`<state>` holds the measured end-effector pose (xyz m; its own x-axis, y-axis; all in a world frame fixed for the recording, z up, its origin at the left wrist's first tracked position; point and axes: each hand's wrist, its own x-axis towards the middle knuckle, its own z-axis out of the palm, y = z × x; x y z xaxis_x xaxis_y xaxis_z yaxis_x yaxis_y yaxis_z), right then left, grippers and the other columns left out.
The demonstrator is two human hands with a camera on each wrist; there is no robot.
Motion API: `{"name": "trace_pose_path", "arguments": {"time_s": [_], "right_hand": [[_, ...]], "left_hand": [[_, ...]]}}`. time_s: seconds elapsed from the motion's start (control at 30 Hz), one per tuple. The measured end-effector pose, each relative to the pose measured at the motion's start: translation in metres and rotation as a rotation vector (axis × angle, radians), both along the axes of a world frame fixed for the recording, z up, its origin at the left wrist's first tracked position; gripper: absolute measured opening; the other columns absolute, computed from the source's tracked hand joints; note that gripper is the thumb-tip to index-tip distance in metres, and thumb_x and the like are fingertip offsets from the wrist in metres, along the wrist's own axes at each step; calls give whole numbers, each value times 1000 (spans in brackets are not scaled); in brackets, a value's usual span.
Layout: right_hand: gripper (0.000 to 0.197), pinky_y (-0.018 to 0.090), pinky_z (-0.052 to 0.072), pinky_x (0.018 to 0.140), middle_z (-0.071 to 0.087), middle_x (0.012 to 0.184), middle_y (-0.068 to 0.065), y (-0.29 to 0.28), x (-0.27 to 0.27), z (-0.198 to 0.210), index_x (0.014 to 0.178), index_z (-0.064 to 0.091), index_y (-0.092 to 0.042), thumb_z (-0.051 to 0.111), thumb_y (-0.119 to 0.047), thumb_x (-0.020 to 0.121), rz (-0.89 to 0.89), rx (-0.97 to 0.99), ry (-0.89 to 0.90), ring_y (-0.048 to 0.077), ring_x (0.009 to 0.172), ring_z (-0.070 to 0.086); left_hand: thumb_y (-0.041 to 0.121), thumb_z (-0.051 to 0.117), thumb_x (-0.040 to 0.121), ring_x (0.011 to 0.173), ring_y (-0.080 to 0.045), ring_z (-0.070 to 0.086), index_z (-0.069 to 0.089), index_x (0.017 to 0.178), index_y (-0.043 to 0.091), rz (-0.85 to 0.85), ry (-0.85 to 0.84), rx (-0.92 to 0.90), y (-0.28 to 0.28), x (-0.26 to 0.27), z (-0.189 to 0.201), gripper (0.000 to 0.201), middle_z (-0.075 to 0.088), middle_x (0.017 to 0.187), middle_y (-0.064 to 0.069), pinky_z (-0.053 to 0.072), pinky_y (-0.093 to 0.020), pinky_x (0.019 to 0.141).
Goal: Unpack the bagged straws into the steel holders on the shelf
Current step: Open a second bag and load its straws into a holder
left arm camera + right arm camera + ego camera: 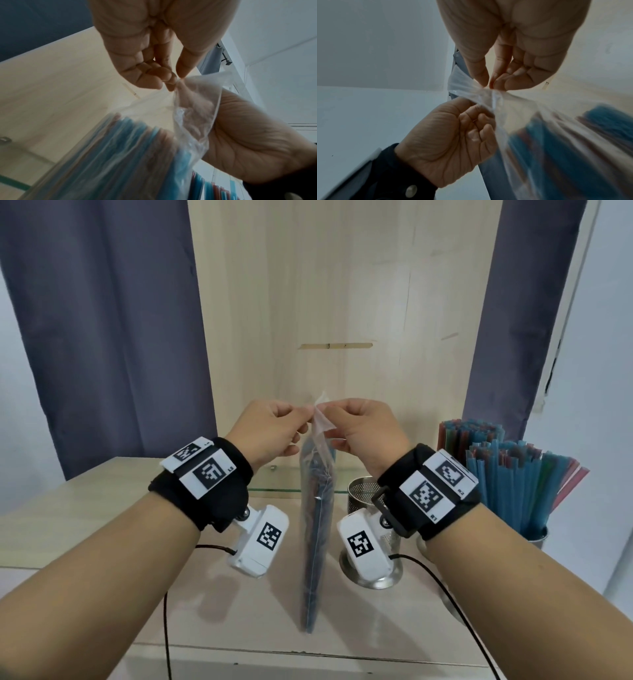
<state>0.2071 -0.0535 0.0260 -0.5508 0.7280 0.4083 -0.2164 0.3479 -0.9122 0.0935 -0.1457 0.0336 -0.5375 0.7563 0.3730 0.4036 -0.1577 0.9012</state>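
Opening the bag of straws

The shelf (102, 508) carries a full steel holder (534, 534) and an empty steel holder (359, 491). The bag of straws (317, 529) hangs upright between the hands, long way up and down, mouth on top. The left hand (270, 433) and right hand (363, 433) each pinch the top with closed fingers (169, 78). Next, I think, pull the mouth apart gently.

Left hand (154, 44) fingers (169, 78) pinching clear bag (192, 108) of blue straws (123, 148), right hand (254, 142) alongside.
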Motion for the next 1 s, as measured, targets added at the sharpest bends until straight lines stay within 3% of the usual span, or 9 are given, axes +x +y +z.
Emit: {"name": "trace_pose_path", "arguments": {"time_s": [0.17, 0.27, 0.33, 0.43, 0.6, 0.73, 0.83, 0.93, 1.0], "right_hand": [[10, 21, 51, 55, 65, 84, 12, 0, 1, 7, 87, 67, -7, 69, -16, 90, 51, -103, -70, 10, 57, 58], [9, 28, 54, 66, 64, 85, 13, 0, 2, 6, 85, 67, -6, 66, -13, 91, 37, -84, -60, 17, 65, 61], [11, 35, 55, 73, 65, 83, 14, -2, 1, 2, 81, 68, -5, 66, -11, 91, 29, -46, -61, 23, 73, 61], [15, 29, 51, 61, 62, 71, 12, -6, -1, -3, 75, 67, -4, 65, -9, 90, 9, 20, -90, 23, 67, 57], [34, 15, 35, 45, 51, 49, -6, -9, -1, -7, 58, 53, -13, 58, -8, 91, 7, 154, -142, 4, 43, 42], [27, 21, 39, 54, 53, 58, -5, -10, -5, -12, 65, 52, -18, 58, -12, 90, -49, 286, -196, 8, 53, 46], [24, 28, 41, 60, 52, 62, -5, -8, -6, -16, 67, 51, -19, 59, -12, 89, -66, 309, -163, 13, 60, 47], [23, 26, 43, 59, 48, 62, -8, -8, -4, -18, 68, 51, -17, 60, -14, 89, -86, 311, -148, 10, 60, 46], [25, 29, 44, 61, 50, 60, -6, -6, -6, -19, 65, 52, -16, 59, -13, 89, -74, 262, -128, 13, 59, 48]], "left_hand": [[17, 57, 97, 57, -3, 57, 67, 75, 13, -16, 62, 0, -2, 3, 0, 25, 61, 58, 8, 56, -23, 68], [15, 62, 94, 70, -9, 61, 65, 83, 20, 46, 138, 27, -2, 4, -5, 13, 67, 75, 0, 56, -28, 75], [13, 60, 95, 71, -12, 64, 65, 85, 15, 45, 72, 37, -1, 5, -6, 12, 68, 79, -5, 57, -28, 73], [17, 52, 99, 66, -16, 64, 66, 84, 5, -37, -100, 34, -2, 10, -5, 24, 68, 73, -6, 56, -28, 67], [15, 61, 91, 68, -17, 66, 72, 84, -1, 94, 80, 27, 0, 5, -6, 20, 72, 75, -14, 60, -38, 78], [13, 61, 88, 59, -15, 65, 69, 69, 11, 160, 198, 3, -1, 6, -8, 20, 68, 60, -3, 59, -30, 69], [8, 56, 92, 63, -20, 67, 65, 72, 4, 79, -25, 7, 2, 9, -12, 21, 68, 69, -10, 59, -27, 62], [1, 44, 95, 64, -18, 66, 60, 86, -3, -168, -378, 24, 1, 16, -14, 19, 65, 82, -17, 60, -25, 62], [-1, 41, 95, 60, -16, 65, 58, 84, -2, -205, -425, 30, 2, 16, -15, 21, 64, 76, -15, 59, -24, 61]]}}
